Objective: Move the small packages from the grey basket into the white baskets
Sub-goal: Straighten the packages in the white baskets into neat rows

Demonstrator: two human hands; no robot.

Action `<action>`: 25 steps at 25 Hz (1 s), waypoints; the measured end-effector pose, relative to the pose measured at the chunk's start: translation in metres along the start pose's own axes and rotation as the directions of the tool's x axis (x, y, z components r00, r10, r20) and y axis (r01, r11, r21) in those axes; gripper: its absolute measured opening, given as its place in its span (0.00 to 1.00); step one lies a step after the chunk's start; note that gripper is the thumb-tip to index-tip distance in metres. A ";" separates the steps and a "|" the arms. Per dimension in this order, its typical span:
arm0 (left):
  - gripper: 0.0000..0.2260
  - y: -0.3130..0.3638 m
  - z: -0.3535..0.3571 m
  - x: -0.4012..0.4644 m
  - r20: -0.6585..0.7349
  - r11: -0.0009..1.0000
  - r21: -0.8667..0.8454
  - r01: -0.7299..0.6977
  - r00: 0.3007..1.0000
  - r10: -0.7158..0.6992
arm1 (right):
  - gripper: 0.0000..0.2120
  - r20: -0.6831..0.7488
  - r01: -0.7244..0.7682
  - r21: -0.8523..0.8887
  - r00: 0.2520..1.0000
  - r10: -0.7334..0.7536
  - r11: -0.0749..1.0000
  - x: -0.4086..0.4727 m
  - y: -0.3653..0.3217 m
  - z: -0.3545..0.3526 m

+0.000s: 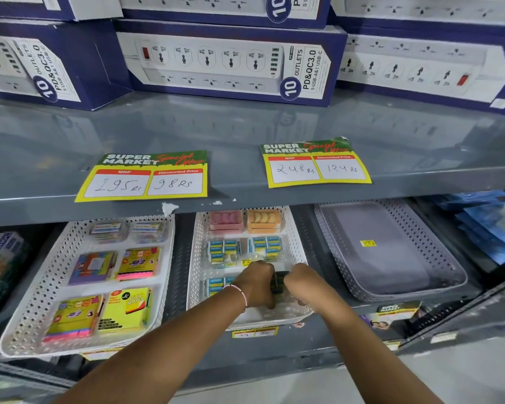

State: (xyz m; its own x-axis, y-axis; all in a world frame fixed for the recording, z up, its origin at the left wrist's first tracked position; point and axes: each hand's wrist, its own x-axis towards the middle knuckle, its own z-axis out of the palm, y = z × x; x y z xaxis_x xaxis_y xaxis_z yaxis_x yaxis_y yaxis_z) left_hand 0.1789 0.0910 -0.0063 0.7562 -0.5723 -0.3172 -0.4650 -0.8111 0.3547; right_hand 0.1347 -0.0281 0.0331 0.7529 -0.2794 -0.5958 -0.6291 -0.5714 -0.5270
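Note:
The grey basket (446,266) sits at the right of the lower shelf; only a yellow sticker shows on its floor. The middle white basket (197,258) holds pink, orange and blue-and-white small packages (223,250). My left hand (257,282) and my right hand (302,282) are both inside its front right part, closed together on a dark small package (279,282) held between them. The left white basket (41,293) holds sticky-note packs (126,309) in divided compartments.
A grey metal shelf (245,126) juts out above the baskets, with two yellow price cards (146,177) on its edge. Blue power-strip boxes (231,62) are stacked on it. Blue packets (490,225) lie far right, other goods far left.

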 end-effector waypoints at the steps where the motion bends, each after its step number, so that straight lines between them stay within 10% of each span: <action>1: 0.20 0.000 0.000 -0.001 0.000 1.000 -0.009 0.001 1.000 -0.001 | 0.11 0.041 -0.040 0.120 0.999 0.036 0.992 -0.002 0.001 -0.002; 6: 0.41 -0.010 -0.010 -0.050 -0.240 0.953 -0.301 0.022 0.966 -0.098 | 0.12 0.009 0.101 0.651 0.990 -0.140 0.752 -0.012 0.032 -0.018; 10: 0.35 -0.041 0.011 -0.121 -0.587 0.907 -0.417 0.056 0.746 -0.316 | 0.12 -0.255 0.345 0.748 0.938 -0.234 0.567 -0.022 0.083 -0.013; 16: 0.32 -0.047 0.072 -0.149 -0.281 0.477 -0.870 0.123 0.671 -0.686 | 0.23 -0.137 0.293 0.749 0.946 -0.294 0.593 -0.009 0.117 0.029; 25: 0.18 -0.056 0.073 -0.143 -0.209 0.408 -0.902 0.138 0.688 -0.695 | 0.30 -0.183 0.406 0.633 0.906 -0.383 0.659 0.014 0.126 0.035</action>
State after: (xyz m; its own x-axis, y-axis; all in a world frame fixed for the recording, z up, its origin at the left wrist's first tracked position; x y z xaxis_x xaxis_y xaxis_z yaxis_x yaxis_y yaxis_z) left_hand 0.0635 0.2096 -0.0450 0.9397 0.1946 -0.2811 0.3300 -0.3013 0.8946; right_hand 0.0597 -0.0771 -0.0625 0.9579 -0.1755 -0.2272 -0.2311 -0.0014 -0.9729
